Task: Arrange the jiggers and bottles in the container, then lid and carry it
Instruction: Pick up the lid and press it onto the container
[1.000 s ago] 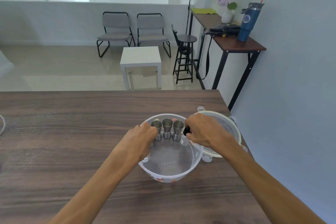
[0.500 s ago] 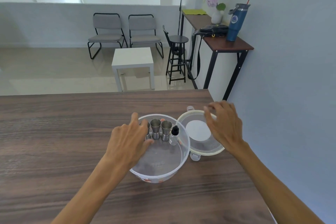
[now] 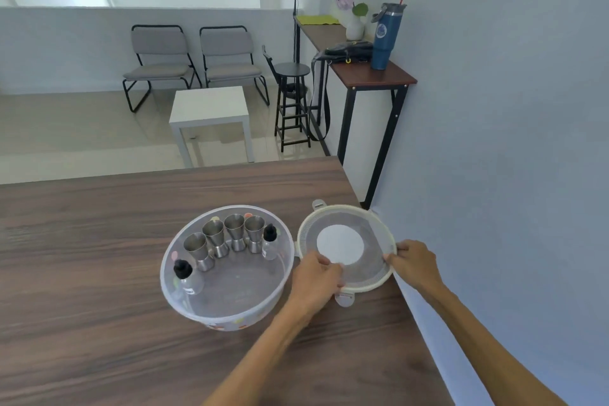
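A round clear plastic container (image 3: 211,306) stands on the wooden table (image 3: 82,290). Inside it, several steel jiggers (image 3: 234,236) stand in an arc along the far wall. A small clear bottle with a black cap (image 3: 269,242) stands at the arc's right end, another (image 3: 186,277) at its left end. The round white lid (image 3: 342,242) lies flat on the table to the container's right. My left hand (image 3: 314,277) grips the lid's near-left rim. My right hand (image 3: 413,262) grips its right rim.
The lid lies at the table's right edge (image 3: 412,306), close to the blue-grey wall (image 3: 510,175). Beyond the table are a white side table (image 3: 211,105), two grey chairs, a black stool and a narrow console with a blue tumbler (image 3: 385,36).
Both hands left the container and went right to the lid. They now hold its rim on either side. The camera view shifted, showing the whole arc of jiggers and both bottles.
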